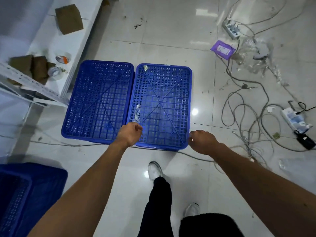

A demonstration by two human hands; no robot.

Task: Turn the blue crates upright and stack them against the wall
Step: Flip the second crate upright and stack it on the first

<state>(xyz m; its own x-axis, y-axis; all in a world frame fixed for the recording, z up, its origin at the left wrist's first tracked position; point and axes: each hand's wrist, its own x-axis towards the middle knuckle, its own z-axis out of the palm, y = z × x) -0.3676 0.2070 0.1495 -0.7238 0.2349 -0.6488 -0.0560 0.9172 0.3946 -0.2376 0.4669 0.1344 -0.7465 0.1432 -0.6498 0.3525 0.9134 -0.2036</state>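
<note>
Two blue crates lie side by side on the tiled floor next to the white shelf unit (pixel 51 53): the left crate (pixel 98 101) looks open side up, while the right crate (pixel 161 106) lies bottom up, its ribbed underside showing. Left hand (pixel 130 134) hovers loosely curled over its near left corner and right hand (pixel 202 141) sits at its near right corner; neither visibly grips yet. Best to hook the fingers under the near rim at both corners, tip the scraps of clear plastic (pixel 137 112) off first, and roll it over away from the cables (pixel 248 117).
</note>
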